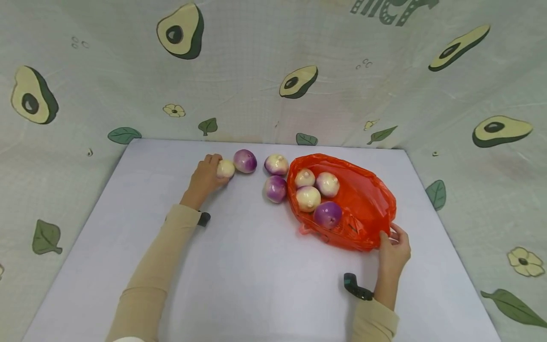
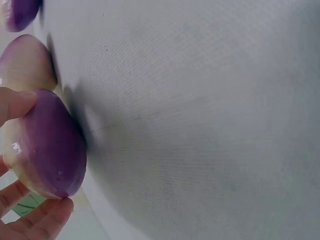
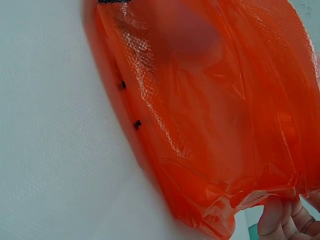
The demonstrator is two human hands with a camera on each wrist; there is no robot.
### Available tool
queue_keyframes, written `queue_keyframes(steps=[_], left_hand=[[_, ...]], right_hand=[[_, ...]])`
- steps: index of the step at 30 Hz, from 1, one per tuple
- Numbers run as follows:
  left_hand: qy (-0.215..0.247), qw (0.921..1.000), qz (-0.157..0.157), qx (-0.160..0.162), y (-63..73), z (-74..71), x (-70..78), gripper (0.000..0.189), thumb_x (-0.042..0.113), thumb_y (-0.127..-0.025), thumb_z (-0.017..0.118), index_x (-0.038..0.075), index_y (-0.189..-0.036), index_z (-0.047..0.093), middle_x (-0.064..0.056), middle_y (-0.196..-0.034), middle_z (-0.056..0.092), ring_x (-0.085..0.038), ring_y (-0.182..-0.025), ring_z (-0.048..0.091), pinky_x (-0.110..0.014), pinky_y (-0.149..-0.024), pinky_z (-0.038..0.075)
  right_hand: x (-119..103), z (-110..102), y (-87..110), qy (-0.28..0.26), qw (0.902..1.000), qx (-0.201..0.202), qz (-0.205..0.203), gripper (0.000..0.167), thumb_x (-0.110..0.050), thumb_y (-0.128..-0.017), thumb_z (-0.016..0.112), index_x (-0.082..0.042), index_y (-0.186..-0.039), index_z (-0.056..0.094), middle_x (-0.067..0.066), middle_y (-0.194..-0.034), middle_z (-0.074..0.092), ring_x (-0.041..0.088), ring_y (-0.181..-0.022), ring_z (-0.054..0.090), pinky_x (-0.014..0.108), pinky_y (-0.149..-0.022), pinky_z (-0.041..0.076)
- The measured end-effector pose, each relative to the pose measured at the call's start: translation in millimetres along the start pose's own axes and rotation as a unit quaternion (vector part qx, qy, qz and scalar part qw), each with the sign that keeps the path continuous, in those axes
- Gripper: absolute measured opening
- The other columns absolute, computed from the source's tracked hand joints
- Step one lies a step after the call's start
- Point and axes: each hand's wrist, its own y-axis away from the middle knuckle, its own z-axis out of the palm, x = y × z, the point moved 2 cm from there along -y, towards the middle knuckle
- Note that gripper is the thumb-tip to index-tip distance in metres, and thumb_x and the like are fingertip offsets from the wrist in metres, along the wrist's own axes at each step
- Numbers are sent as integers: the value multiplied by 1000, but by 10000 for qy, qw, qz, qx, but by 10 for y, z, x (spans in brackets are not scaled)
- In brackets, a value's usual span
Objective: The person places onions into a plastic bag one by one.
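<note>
At the back left, my left hand [image 1: 207, 176] grips a purple-and-white turnip [image 1: 225, 169], thumb on one side and fingers on the other. The left wrist view shows the purple end of this turnip [image 2: 55, 145] close to the table. My right hand [image 1: 394, 247] pinches the rim of a red plastic bag [image 1: 363, 199] at its near right corner. The bag's mouth gapes upward, with several turnips inside, among them a purple one [image 1: 327, 215]. From the right wrist, the fingers [image 3: 272, 217] show under the bag's folded edge [image 3: 265, 195].
Beside the held turnip lies another turnip [image 1: 245, 161]. Two more, a pale-topped turnip [image 1: 276, 165] and a purple turnip [image 1: 275, 189], sit just left of the bag. Behind the white table [image 1: 256, 275] hangs an avocado-print cloth [image 1: 243, 71].
</note>
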Motion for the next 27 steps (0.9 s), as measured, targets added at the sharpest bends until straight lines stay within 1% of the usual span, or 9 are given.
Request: queue_keyframes(steps=[3, 7, 11, 17, 19, 21, 24, 27], left_hand=[[-31, 10000, -10, 26, 10, -11, 1, 62, 24, -76, 73, 5, -124, 39, -20, -121, 44, -42, -100, 47, -55, -81, 46], [41, 10000, 12, 13, 43, -33, 8, 62, 23, -75, 73, 3, -123, 39, -22, -119, 43, -43, -97, 47, -54, -81, 45], [98, 9999, -8, -88, 84, -61, 17, 62, 24, -75, 72, 3, -124, 40, -22, -119, 43, -44, -97, 47, -54, -81, 45], [14, 9995, -85, -294, 144, -75, 28, 59, 29, -78, 69, 7, -126, 43, -26, -117, 39, -43, -94, 46, -54, -75, 47], [26, 9993, -130, -358, 163, -75, 28, 59, 31, -78, 68, 8, -127, 43, -27, -118, 38, -43, -94, 45, -54, -75, 47], [89, 9989, -179, -427, 181, -69, 28, 60, 32, -79, 68, 8, -128, 43, -27, -120, 37, -43, -95, 46, -53, -77, 46], [263, 9981, -248, -508, 204, -50, 17, 62, 34, -79, 67, 8, -129, 41, -27, -121, 37, -43, -96, 46, -53, -79, 45], [526, 9967, -278, -553, 224, -21, 31, 63, 35, -79, 66, 10, -131, 40, -25, -121, 36, -41, -97, 46, -51, -81, 44]], right_hand=[[-13, 0, 11, -6, 10000, 0, -8, 41, -26, -94, 48, -19, -135, 47, -10, -98, 43, 8, -86, 41, 5, -61, 41], [-22, 3, 28, 13, 10000, -9, 9, 41, -26, -94, 47, -19, -135, 47, -9, -99, 43, 8, -87, 41, 5, -62, 42], [-20, 3, 25, 2, 10000, -21, 19, 41, -26, -94, 48, -19, -135, 47, -9, -99, 43, 8, -87, 41, 5, -62, 42], [-27, -9, 25, 10, 10000, -61, 49, 42, -29, -94, 48, -20, -136, 46, -9, -100, 43, 8, -87, 42, 5, -63, 42], [-22, -9, 22, 26, 10000, -64, 64, 42, -29, -94, 48, -20, -136, 46, -8, -102, 44, 9, -89, 42, 5, -63, 42], [-17, -6, 16, 33, 10000, -28, 76, 42, -28, -94, 48, -20, -136, 46, -6, -103, 44, 10, -90, 42, 6, -63, 42], [-4, -1, -6, -115, 9995, 17, 278, 40, -27, -94, 50, -24, -133, 49, -8, -103, 45, 9, -90, 42, 7, -61, 44], [2, -4, -17, -99, 9996, 16, 272, 40, -27, -94, 50, -24, -133, 49, -7, -103, 45, 9, -90, 42, 7, -62, 44]])
